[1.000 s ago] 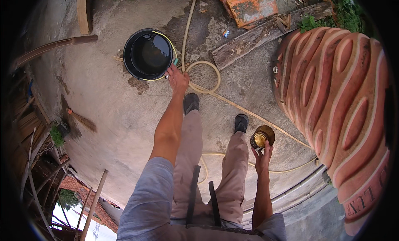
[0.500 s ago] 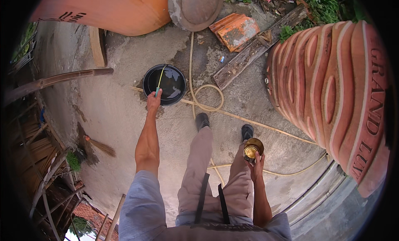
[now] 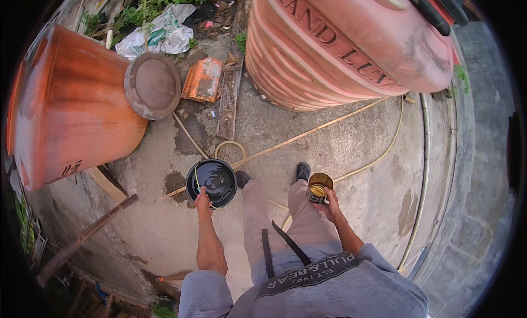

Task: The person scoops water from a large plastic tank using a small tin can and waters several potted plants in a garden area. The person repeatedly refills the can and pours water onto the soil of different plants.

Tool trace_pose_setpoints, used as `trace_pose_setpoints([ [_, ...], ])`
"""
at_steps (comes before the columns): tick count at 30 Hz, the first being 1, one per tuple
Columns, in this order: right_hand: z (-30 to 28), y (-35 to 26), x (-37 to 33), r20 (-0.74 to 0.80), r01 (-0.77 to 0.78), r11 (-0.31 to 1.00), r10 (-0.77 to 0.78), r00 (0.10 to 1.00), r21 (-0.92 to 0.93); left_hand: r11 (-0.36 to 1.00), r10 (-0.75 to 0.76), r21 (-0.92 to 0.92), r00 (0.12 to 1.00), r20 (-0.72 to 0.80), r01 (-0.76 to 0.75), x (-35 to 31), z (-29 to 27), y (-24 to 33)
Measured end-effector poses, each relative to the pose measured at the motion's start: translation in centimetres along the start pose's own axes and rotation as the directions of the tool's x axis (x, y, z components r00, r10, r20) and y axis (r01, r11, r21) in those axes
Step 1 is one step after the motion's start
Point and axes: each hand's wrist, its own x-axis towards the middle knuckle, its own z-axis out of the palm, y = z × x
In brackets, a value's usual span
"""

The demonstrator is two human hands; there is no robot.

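My left hand point(image 3: 203, 200) is closed round the thin yellow handle point(image 3: 196, 175) of a black bucket point(image 3: 235, 187). Dark, shiny water lies inside it; whether its base touches the ground cannot be told. A light green grip shows at my fingers. At my right side, above my right leg, my right hand point(image 3: 332, 208) grips a metal can point(image 3: 324, 180) from its right side. The can's round mouth faces up and its inside looks golden. Some of my right fingers are hidden behind it.
A pale hose point(image 3: 369, 165) loops over the concrete near my shoes. A large ribbed pink tank point(image 3: 351, 60) lies ahead right, an orange tank point(image 3: 90, 98) at left. Between them are a plank point(image 3: 229, 109) and an orange block point(image 3: 204, 79). A pole point(image 3: 90, 238) juts in lower left.
My view has swung right, so more of both tanks shows. The bucket sits nearer my legs in the picture, with my left arm drawn in. Both hands keep their holds.
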Motion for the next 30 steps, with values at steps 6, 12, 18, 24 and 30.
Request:
trace_pose_setpoints([
  [6,-9.1,0.7,-2.3,-0.086,0.036,0.940,-0.007,0.996,0.338,0.995,-0.088,0.042,0.996,0.028,0.087,-6.6,8.5,-3.4],
  [12,-19.8,4.6,-2.4,-0.165,0.021,0.805,0.096,0.982,0.593,0.977,-0.120,0.179,0.992,0.028,0.113,-14.3,17.2,-6.2],
  [18,-32.3,5.8,-0.3,-0.370,0.092,0.570,0.394,0.841,0.816,0.977,-0.063,0.210,0.987,0.145,0.032,-22.0,29.4,-8.8],
  [24,-40.2,-7.1,4.0,-0.282,0.127,0.654,0.137,0.950,0.746,0.961,-0.046,0.277,0.982,0.182,-0.006,-26.3,41.8,-11.7],
  [30,-49.4,-19.9,1.3,0.005,0.325,0.672,-0.439,0.898,0.666,0.895,0.000,0.435,0.975,0.222,-0.099,-35.5,57.8,-18.1],
])
